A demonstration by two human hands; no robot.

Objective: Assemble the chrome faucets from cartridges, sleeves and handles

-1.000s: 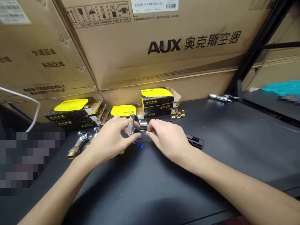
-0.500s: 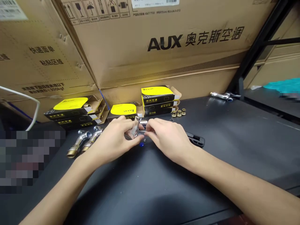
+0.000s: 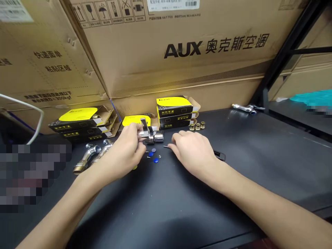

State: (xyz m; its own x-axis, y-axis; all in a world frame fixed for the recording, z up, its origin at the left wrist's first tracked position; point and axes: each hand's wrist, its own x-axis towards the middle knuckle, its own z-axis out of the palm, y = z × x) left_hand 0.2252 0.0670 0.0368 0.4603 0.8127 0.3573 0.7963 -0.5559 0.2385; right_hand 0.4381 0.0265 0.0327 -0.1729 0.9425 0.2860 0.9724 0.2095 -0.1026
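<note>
My left hand [image 3: 129, 141] is closed around a chrome faucet handle [image 3: 144, 125], whose flat lever sticks up above the fingers. Just right of it is a chrome cylindrical faucet part [image 3: 157, 138]; I cannot tell whether the two are joined. My right hand [image 3: 193, 148] pinches a thin metal tool [image 3: 166, 146], its tip pointing left and the rest hidden in the fingers. Between the hands lie blue discs [image 3: 156, 160], a greyish disc [image 3: 154, 150] and several small screws [image 3: 148, 157]. A black plastic tool holder [image 3: 220, 155] shows partly behind my right hand.
Two chrome faucets [image 3: 86, 157] with brass threads lie left of my left hand. Behind stand stacked black-and-yellow boxes [image 3: 176, 110] and brass fittings [image 3: 197, 126]. Another chrome faucet [image 3: 245, 109] lies at the back right. Large cartons [image 3: 186, 69] line the table's [image 3: 166, 207] back.
My left hand has raised the chrome handle and moved it slightly left. The right hand's tool has drawn back to the right, apart from the handle. Blue discs and screws now show between them.
</note>
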